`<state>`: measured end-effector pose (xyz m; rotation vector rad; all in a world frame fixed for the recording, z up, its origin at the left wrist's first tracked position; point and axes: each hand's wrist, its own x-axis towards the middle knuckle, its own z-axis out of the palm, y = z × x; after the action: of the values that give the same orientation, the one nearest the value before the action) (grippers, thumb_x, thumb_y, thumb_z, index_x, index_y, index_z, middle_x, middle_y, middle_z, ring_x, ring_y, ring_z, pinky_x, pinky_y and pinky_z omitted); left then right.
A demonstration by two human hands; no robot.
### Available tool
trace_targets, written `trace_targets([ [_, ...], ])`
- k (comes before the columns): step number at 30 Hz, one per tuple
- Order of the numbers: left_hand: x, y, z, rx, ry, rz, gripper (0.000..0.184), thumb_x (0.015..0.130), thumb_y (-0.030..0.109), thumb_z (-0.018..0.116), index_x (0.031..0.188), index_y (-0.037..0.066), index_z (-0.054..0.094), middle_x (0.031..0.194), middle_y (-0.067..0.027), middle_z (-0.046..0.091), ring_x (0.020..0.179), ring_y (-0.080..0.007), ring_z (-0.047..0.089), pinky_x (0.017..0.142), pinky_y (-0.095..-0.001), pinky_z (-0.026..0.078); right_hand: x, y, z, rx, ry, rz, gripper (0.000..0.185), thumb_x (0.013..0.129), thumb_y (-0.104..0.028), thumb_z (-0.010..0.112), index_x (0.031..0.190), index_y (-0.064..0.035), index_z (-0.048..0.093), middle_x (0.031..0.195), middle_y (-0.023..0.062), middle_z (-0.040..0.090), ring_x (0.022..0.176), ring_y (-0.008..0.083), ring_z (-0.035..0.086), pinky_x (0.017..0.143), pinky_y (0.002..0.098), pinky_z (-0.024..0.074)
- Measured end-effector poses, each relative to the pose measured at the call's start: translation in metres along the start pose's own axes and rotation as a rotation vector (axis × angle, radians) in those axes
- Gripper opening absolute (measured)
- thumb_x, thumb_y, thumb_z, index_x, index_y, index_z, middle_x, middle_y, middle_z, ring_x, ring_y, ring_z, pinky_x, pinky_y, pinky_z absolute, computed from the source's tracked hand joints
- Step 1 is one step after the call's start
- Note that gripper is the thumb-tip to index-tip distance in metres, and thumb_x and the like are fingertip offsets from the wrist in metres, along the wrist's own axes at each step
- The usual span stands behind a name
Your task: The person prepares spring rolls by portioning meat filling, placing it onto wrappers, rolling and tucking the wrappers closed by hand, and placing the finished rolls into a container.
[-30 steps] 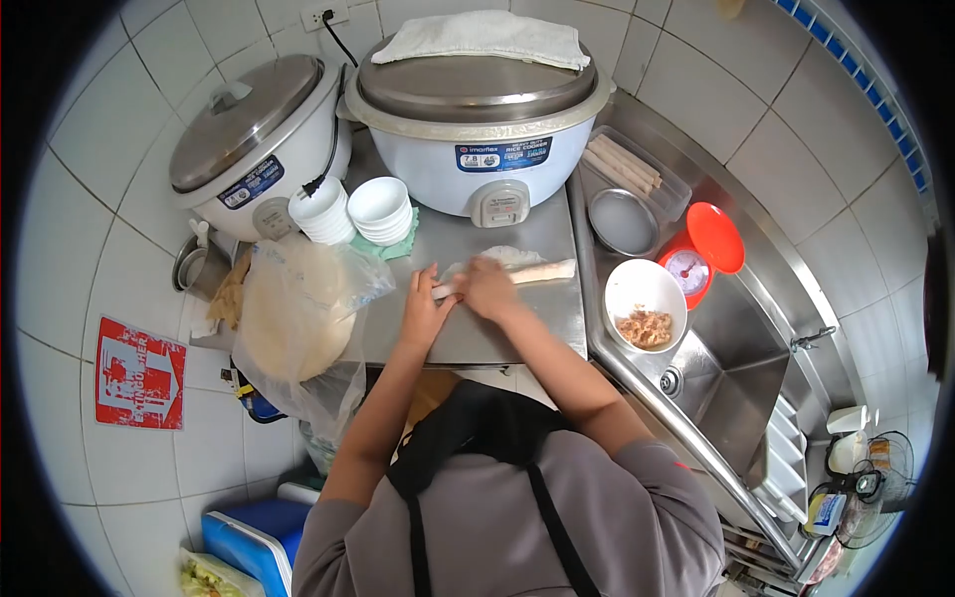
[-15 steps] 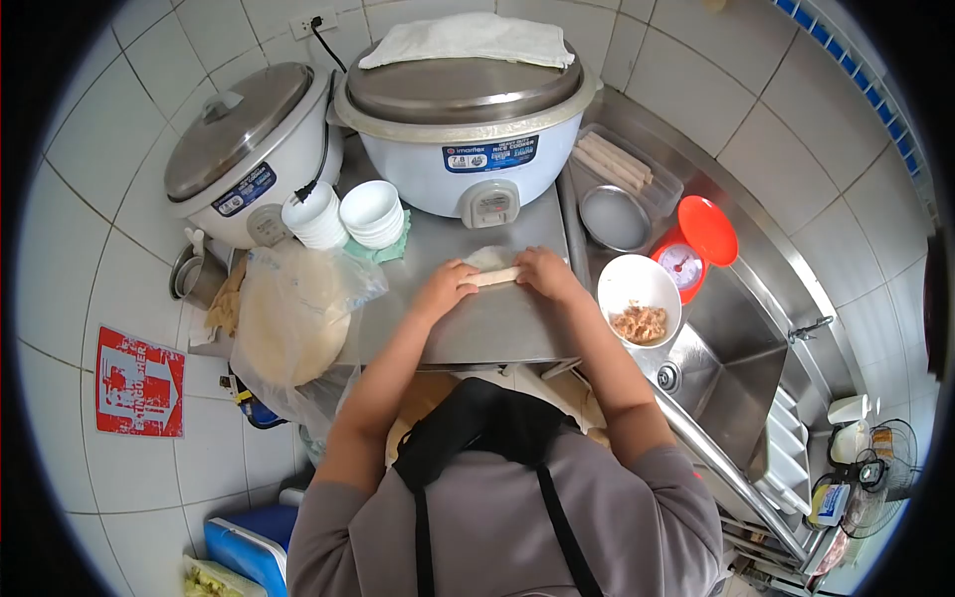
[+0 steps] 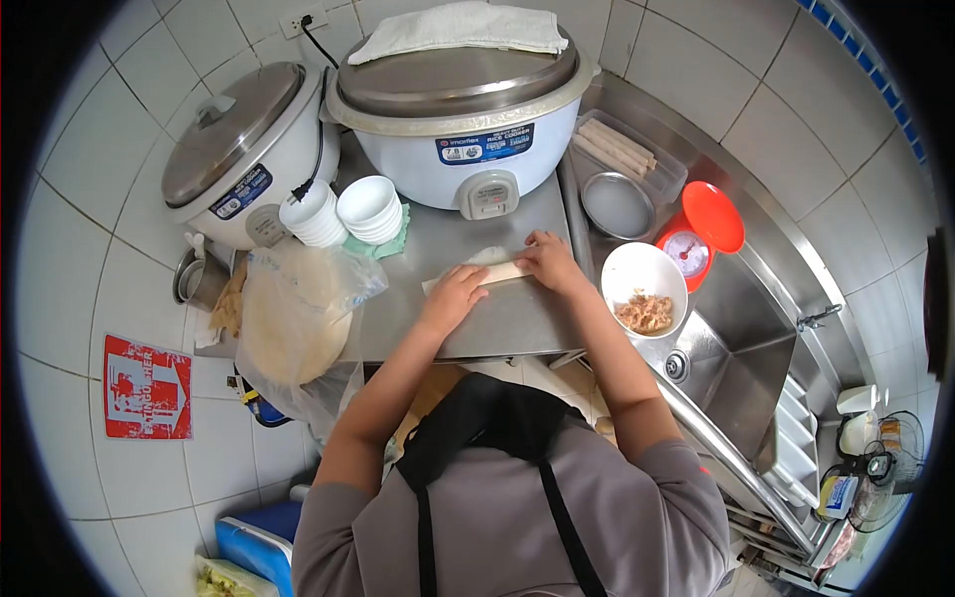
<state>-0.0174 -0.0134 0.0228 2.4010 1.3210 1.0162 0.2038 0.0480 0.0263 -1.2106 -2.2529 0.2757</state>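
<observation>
On the steel table a pale spring roll [image 3: 504,273] lies partly rolled, with a flap of thin wrapper [image 3: 489,256] spread behind it. My left hand [image 3: 458,297] has its fingers closed over the left part of the roll, and a bit of wrapper edge sticks out beyond it. At the other end my right hand [image 3: 549,262] grips the roll with curled fingers. To the right, a white bowl [image 3: 617,267] contains shredded brownish filling [image 3: 645,313]. A stack of round wrappers [image 3: 293,323] sits in a clear plastic bag at the left.
A large rice cooker [image 3: 448,149] stands at the back, a second cooker [image 3: 224,169] to its left. Stacked white bowls [image 3: 370,209] are before them. On the right are a tray of finished rolls [image 3: 617,147], a round pan [image 3: 619,207], a red scale [image 3: 688,256] and a sink [image 3: 736,368].
My left hand has moved onto the top of the roll, toward its middle. My right hand has shifted slightly right and up, and the roll is more tilted, its left end lower.
</observation>
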Motion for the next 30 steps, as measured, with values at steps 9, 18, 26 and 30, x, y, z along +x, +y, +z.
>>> trace_targets([
  [9,0.021,-0.004,0.003,0.071,-0.044,-0.003,0.027,0.081,0.017,0.062,0.106,0.007,0.063,0.099,-0.0092,0.062,0.09,-0.0283,0.059,0.078,-0.0367,0.049,0.026,-0.006,0.022,0.069,-0.164,0.04,0.01,0.074,-0.021,0.066,0.081,-0.0155,0.071,0.085,0.0021,0.063,0.091,0.0234,0.054,0.081,0.0381,0.0363],
  [18,0.037,-0.025,0.02,0.101,-0.012,-0.024,0.033,0.082,0.014,0.06,0.113,0.002,0.058,0.112,-0.0106,0.059,0.102,-0.0282,0.056,0.085,-0.0361,0.047,0.032,0.002,0.022,0.041,-0.071,0.038,0.009,0.073,-0.022,0.066,0.079,-0.0167,0.072,0.089,0.0026,0.064,0.093,0.0228,0.054,0.082,0.0402,0.0354],
  [26,0.04,-0.025,0.035,0.131,0.015,-0.022,0.039,0.081,0.017,0.062,0.117,0.003,0.056,0.112,-0.0121,0.058,0.102,-0.0301,0.055,0.085,-0.0377,0.046,0.03,0.024,0.005,-0.177,-0.189,0.042,0.042,0.071,-0.019,0.07,0.112,-0.0151,0.06,0.095,0.0044,0.064,0.103,0.0239,0.054,0.092,0.0404,0.0331],
  [30,0.054,-0.009,0.025,0.156,-0.074,-0.064,0.044,0.078,0.017,0.066,0.117,0.003,0.054,0.107,-0.0134,0.059,0.099,-0.0313,0.056,0.081,-0.0396,0.045,0.041,0.002,-0.029,-0.158,-0.411,0.15,0.053,0.069,-0.018,0.073,0.119,-0.013,0.056,0.103,0.0072,0.063,0.102,0.0263,0.055,0.095,0.0432,0.0308],
])
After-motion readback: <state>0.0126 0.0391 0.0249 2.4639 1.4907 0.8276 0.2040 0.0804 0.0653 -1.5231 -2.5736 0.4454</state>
